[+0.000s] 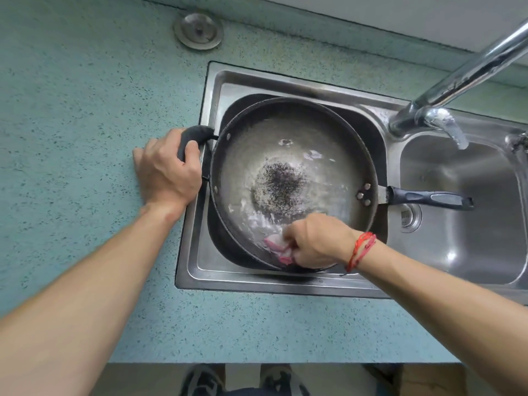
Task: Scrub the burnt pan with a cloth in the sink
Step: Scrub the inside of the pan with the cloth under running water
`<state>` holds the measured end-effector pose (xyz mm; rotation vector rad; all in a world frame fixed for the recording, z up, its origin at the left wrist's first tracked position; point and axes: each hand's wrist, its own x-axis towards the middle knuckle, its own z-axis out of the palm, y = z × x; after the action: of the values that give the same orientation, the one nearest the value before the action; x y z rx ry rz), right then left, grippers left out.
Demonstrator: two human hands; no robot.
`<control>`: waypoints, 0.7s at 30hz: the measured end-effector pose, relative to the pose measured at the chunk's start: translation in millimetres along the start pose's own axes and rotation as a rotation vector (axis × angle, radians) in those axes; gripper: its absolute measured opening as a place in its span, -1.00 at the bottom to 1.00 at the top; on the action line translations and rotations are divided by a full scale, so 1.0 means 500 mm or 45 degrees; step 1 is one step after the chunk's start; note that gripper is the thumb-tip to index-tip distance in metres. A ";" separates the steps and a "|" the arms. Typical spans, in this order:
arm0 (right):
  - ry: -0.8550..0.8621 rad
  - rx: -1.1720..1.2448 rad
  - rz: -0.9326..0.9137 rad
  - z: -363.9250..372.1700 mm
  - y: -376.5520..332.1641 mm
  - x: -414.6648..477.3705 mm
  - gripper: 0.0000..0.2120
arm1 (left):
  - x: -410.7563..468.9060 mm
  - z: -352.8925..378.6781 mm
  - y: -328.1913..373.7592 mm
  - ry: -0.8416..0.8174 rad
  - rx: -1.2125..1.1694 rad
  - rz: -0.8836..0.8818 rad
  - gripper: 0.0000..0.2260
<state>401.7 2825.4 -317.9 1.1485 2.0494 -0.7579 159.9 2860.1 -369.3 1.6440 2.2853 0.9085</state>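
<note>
Head view: right grip (317, 241) is curled round a pink-white cloth (278, 248), knuckles up, pressing it to the near inner wall of the pan (285, 130). There's a red string bracelet (361, 250) on that wrist. Left grip (167, 170) wraps the short black side handle (194, 137) at the pan's left, over the left rim of the sink (257, 281), bracing.

The pan sits in the sink's left basin and looks tilted. Its long handle (428, 198) reaches right across the divider over the right basin (471, 224). The burnt patch (278, 185), dark and speckled, is dead centre of the pan floor, with suds and a film of water around it. The cloth is at the near wall, apart from the char, so we judge most of the scrubbing is ahead.

To do this step well, we'd bring the cloth in from the wall to the centre. We'd bunch it tight so the pressure goes straight through it, and work small circles on the patch, not wide sweeps. Left grip should clamp the side handle so the pan can't rock or spin in the basin.

The tap (471, 72) runs into the right basin, not the pan, so we'd rinse only once the char loosens. Risks are a soapy handle slipping and the pan skidding on the steel. The desk (85, 81), teal and speckled, carries a metal sink plug (198, 31) at far left.
</note>
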 end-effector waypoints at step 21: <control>0.461 0.927 -0.103 0.004 -0.106 0.064 -0.69 | -0.002 0.001 0.004 0.006 -0.034 -0.012 -0.77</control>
<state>343.0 2816.3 -335.0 1.6983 2.1768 -1.5065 162.2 2859.8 -368.4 1.6212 2.2721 0.9376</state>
